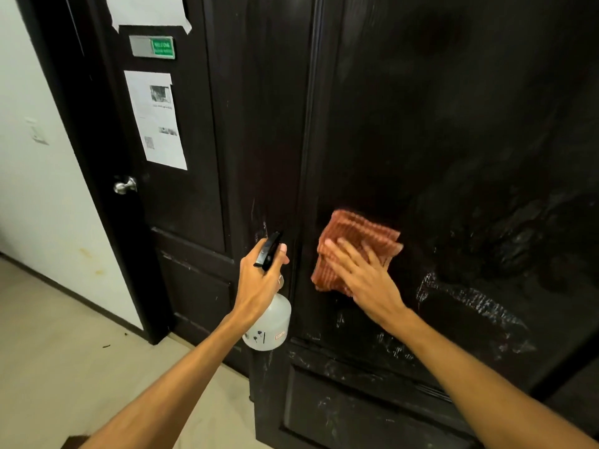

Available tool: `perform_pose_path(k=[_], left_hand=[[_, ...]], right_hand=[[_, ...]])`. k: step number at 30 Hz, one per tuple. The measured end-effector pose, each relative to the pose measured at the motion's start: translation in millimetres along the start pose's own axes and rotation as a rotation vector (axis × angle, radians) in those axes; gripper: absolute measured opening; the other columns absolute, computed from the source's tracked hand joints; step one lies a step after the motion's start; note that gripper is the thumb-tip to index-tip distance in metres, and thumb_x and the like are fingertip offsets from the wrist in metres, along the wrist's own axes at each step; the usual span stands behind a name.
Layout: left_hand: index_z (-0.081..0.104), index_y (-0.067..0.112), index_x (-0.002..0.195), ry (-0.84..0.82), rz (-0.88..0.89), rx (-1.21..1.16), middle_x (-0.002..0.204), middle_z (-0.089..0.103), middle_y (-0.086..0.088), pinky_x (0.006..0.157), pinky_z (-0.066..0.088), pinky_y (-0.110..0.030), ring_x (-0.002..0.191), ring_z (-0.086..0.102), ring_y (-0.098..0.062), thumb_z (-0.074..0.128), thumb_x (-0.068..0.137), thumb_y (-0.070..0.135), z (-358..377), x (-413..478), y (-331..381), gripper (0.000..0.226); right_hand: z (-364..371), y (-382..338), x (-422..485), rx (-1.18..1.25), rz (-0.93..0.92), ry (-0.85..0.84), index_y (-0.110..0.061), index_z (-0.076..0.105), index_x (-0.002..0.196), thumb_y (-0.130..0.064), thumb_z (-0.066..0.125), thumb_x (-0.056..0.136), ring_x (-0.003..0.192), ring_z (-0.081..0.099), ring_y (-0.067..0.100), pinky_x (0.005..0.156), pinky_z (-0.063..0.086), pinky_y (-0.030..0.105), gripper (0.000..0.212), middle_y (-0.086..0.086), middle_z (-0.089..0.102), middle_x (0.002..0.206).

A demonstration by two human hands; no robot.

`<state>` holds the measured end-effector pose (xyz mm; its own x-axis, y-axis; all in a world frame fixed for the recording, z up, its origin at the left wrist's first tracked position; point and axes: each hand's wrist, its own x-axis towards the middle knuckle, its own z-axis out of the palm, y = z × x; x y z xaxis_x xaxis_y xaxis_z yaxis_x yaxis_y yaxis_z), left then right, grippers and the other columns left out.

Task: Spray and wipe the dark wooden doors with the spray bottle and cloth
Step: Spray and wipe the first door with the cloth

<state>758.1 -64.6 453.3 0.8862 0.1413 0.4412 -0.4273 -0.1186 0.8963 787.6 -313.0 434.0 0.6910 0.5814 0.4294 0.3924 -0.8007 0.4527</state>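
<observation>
You see a printed notice under a green welcome sign, a silver knob, a wall switch and beige floor.

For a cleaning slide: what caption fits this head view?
Right hand presses an orange striped cloth against the dark wooden door while the left hand grips a white plastic spray bottle.

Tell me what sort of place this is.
Probably an indoor corridor in an office or similar shared building: dark wooden doors stand side by side, and the left one bears a small green sign and taped paper notices.
</observation>
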Motion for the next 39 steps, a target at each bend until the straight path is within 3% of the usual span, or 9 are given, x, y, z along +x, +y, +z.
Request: perform_pose_path(k=[2,5,8,12,17,23,28,34,39], left_hand=[[0.066,0.012,0.098,0.014,-0.002,0.027,0.082,0.065,-0.024,0.053,0.050,-0.054,0.067,0.059,-0.050,0.060,0.106,0.030,-4.2,-6.2,-3.7,0.021],[0.067,0.013,0.102,0.051,-0.010,0.057,0.084,0.070,-0.014,0.063,0.056,-0.048,0.075,0.067,-0.037,0.061,0.105,0.028,-9.8,-20.1,-9.0,0.017],[0.067,0.018,0.102,0.099,-0.006,0.078,0.075,0.068,0.001,0.057,0.052,-0.029,0.062,0.064,-0.017,0.062,0.104,0.027,-16.1,-31.5,-17.4,0.011],[0.067,0.026,0.104,0.141,-0.030,0.109,0.072,0.066,0.007,0.055,0.048,-0.032,0.057,0.058,-0.010,0.063,0.101,0.038,-24.1,-43.0,-31.8,0.012],[0.067,0.025,0.116,0.200,-0.065,0.121,0.077,0.069,0.000,0.052,0.051,-0.033,0.059,0.059,-0.018,0.061,0.100,0.042,-33.5,-51.2,-41.6,0.023],[0.066,0.017,0.106,0.233,-0.030,0.110,0.081,0.069,-0.005,0.048,0.050,-0.030,0.056,0.059,-0.016,0.061,0.104,0.030,-50.0,-37.8,-48.4,0.014],[0.065,0.030,0.104,0.213,0.028,0.140,0.079,0.069,-0.002,0.053,0.053,-0.053,0.061,0.061,-0.028,0.060,0.104,0.041,-65.2,-9.8,-66.4,0.012],[0.061,0.042,0.104,0.176,0.068,0.155,0.081,0.070,0.004,0.058,0.057,-0.046,0.060,0.064,-0.015,0.059,0.104,0.038,-81.0,10.6,-72.6,0.004],[0.063,0.036,0.104,0.150,0.029,0.161,0.078,0.069,0.002,0.057,0.056,-0.053,0.062,0.064,-0.020,0.060,0.104,0.041,-82.5,15.5,-86.0,0.006]], right_hand=[[17.9,-12.3,-24.3,0.134,0.025,-0.057,-0.019,0.024,0.161,0.007,0.061,0.075,0.134,0.053,0.035,0.099,0.049,0.045,0.096,0.010,0.042,0.157],[10.4,-27.1,-24.6,0.333,0.193,0.034,-0.021,0.036,0.157,0.005,0.068,0.077,0.099,0.063,0.027,0.078,0.053,0.040,0.090,0.005,0.062,0.122],[-3.6,-44.9,-13.4,0.474,0.323,0.145,-0.017,0.039,0.158,0.004,0.075,0.077,0.116,0.059,0.028,0.088,0.054,0.047,0.091,0.008,0.061,0.130],[-6.1,-58.5,-5.9,0.580,0.365,0.163,-0.024,0.033,0.160,0.004,0.075,0.080,0.140,0.044,0.028,0.105,0.045,0.058,0.094,0.006,0.046,0.155],[-9.7,-42.1,18.4,0.442,0.193,0.190,-0.018,0.035,0.159,0.011,0.070,0.077,0.116,0.056,0.026,0.090,0.051,0.039,0.093,0.008,0.061,0.132],[-31.6,-28.2,110.7,0.104,-0.114,0.141,-0.016,0.040,0.157,0.000,0.071,0.075,0.119,0.061,0.031,0.102,0.048,0.043,0.089,0.010,0.063,0.135],[2.2,-77.8,154.8,-0.044,-0.203,-0.015,-0.017,0.056,0.144,-0.010,0.063,0.086,0.112,0.065,0.030,0.094,0.051,0.042,0.058,0.005,0.068,0.128],[33.3,-91.4,158.1,-0.117,-0.308,-0.035,-0.007,0.063,0.127,-0.004,0.052,0.092,0.103,0.067,0.039,0.087,0.055,0.049,0.037,0.017,0.069,0.112],[7.9,-86.8,171.8,-0.076,-0.124,0.116,-0.012,0.033,0.159,-0.007,0.040,0.095,0.140,0.049,0.031,0.111,0.042,0.045,0.065,0.010,0.046,0.157]])
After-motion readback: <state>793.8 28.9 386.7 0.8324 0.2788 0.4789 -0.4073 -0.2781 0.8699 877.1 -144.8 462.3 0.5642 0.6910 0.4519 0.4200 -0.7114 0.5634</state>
